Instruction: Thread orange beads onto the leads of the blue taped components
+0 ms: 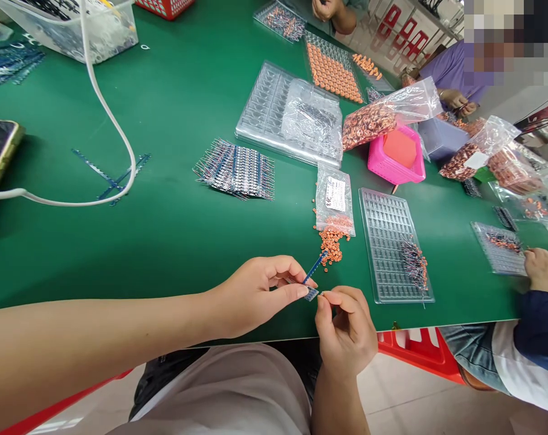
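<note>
A blue strip (315,269) in the left hand (260,296)

Near the front edge of a green table (165,254), the left hand's thumb and fingers grip the blue strip, which slants far and right, its tip over small orange pieces (332,244). Just right, the right hand (346,329) has thumb and forefinger pinched together; anything between them is too small to tell.

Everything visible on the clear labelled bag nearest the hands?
The clear bag looks like thin, wrinkled plastic, its white label carrying dark marks too small to read reliably. It lies on the green table; orange pieces show at its near end, with more heaped loose beside that end. Left hand and right hand are clear of it.
</note>
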A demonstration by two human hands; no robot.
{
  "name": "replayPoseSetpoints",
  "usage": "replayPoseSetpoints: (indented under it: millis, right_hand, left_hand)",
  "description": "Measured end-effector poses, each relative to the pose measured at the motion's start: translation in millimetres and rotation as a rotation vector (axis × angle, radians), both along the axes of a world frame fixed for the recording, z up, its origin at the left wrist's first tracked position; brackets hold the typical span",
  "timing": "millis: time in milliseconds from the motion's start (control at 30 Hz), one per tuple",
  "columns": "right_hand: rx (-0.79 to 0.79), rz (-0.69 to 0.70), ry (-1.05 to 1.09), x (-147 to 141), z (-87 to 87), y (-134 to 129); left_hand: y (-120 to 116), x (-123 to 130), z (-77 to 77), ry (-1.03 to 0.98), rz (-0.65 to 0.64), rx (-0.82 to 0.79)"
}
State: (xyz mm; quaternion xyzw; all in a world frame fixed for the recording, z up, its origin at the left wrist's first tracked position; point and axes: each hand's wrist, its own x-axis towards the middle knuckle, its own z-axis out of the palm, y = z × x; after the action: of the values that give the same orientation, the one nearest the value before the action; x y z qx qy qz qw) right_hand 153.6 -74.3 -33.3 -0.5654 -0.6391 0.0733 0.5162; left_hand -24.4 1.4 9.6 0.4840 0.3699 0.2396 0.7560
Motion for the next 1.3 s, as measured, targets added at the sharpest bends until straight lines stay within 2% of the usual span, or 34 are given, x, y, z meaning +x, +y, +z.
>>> replayPoseSetpoints:
  millis: [333,933,1300]
  right_hand:
    - [-0.056,0.050,0.115,2.2,2.9,-0.1]
    - [-0.098,0.115,0.178,4.0,3.6,0.0]
    - [-0.116,0.103,0.162,5.0,1.9,-0.3]
  left_hand:
    - [-0.4,3.4,-2.1,0.079,-0.003,0.037]
    - [0.0,1.1,1.1,0.103,-0.034,0.070]
    - [0.3,2.0,0.3,0.123,-0.040,0.074]
